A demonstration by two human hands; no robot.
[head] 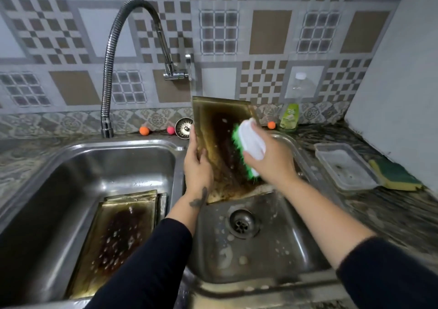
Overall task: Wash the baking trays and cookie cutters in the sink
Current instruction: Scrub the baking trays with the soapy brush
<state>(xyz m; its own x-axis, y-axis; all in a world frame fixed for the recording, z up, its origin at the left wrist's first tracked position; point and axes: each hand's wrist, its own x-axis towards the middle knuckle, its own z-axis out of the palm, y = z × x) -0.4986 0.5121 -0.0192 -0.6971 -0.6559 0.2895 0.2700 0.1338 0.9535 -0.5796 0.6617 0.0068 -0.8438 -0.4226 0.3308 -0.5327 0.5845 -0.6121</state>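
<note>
A burnt, brown-stained baking tray [218,128] stands nearly upright in the right sink basin [279,256], its lower edge on the basin floor. My left hand [198,166] grips its left edge. My right hand [272,159] holds a white scrubbing brush [251,142] with green bristles pressed against the tray's face. More stained trays [118,237] lie stacked flat in the left basin [71,166], dotted with suds. No cookie cutters are visible.
A flexible chrome faucet [111,59] arches over the left basin. On the counter stand a dish soap bottle [290,116], a clear plastic container [343,166], a yellow-green sponge [395,175], a sink strainer [183,128] and small orange and pink balls [144,130].
</note>
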